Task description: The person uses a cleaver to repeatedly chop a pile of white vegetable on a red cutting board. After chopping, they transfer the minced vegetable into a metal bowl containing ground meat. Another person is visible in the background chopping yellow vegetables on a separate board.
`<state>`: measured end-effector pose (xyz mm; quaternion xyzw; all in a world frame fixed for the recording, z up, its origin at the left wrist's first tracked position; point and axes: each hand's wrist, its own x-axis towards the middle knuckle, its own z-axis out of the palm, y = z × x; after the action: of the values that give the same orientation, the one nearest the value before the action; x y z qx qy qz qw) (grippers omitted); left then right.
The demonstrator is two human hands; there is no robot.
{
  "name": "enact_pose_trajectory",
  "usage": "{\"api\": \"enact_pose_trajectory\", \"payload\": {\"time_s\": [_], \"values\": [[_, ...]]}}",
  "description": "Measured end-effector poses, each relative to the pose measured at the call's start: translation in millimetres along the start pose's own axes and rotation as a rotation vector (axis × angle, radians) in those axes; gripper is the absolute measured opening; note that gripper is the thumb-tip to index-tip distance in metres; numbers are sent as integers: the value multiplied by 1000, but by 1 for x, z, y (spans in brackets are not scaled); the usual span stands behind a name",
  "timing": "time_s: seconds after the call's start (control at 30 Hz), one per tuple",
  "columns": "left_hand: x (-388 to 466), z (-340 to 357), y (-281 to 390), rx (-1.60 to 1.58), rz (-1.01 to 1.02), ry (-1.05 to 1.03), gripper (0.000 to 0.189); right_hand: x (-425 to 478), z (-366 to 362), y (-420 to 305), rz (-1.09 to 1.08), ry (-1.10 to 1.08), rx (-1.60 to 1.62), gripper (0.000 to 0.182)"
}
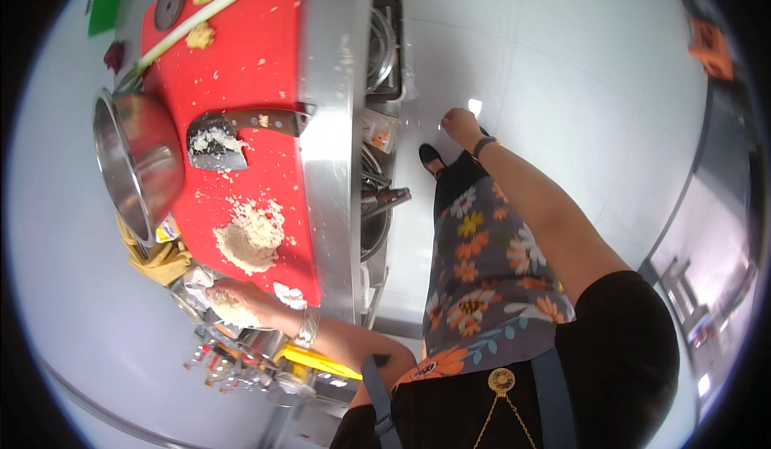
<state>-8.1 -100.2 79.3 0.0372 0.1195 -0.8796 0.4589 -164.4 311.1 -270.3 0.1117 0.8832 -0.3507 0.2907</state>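
My left hand [265, 305] is cupped around a heap of minced white food [234, 311], past the near end of a red cutting board [259, 81]. Whether a dish sits beneath that heap, I cannot tell. Another mound of the same mince [252, 238] lies on the board beside this hand. A cleaver [232, 163] with a dark wooden handle rests flat there too, bits of mince stuck to its blade. My right hand [462, 128] is closed in a loose fist over the floor, away from the counter, with nothing seen in it.
A stainless steel bowl [135, 160] stands at the board's far side. A leek [205, 20], ginger pieces [200, 35] and a dark disc [170, 4] lie at one end. Several bottles [220, 370] crowd the other end. Pan handles [388, 199] jut from the shelf below the steel counter edge [329, 148].
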Motion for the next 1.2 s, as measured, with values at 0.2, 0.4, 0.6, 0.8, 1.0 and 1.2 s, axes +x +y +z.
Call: {"api": "enact_pose_trajectory", "payload": {"time_s": [0.2, 0.4, 0.6, 0.8, 1.0, 1.2], "values": [[-6, -18, -11, -103, 32, 11, 32, 158, 92, -33, -141, 166, -49, 33], [-37, -31, -11, -224, 191, -8, 33, 176, 90, -38, -232, 123, -219, 33], [-41, -34, 0, -304, 223, -8, 31, 162, 46, -45, -220, 178, -128, 33], [-42, -40, 7, -372, 228, 54, 31, 157, 22, -72, -168, 240, -14, 33], [-47, -36, 5, -301, 186, 51, 31, 167, 7, -110, -92, 319, 169, 33], [-48, -16, 8, -394, 141, 25, 31, 108, -48, -104, -27, 366, 532, 34]]}}
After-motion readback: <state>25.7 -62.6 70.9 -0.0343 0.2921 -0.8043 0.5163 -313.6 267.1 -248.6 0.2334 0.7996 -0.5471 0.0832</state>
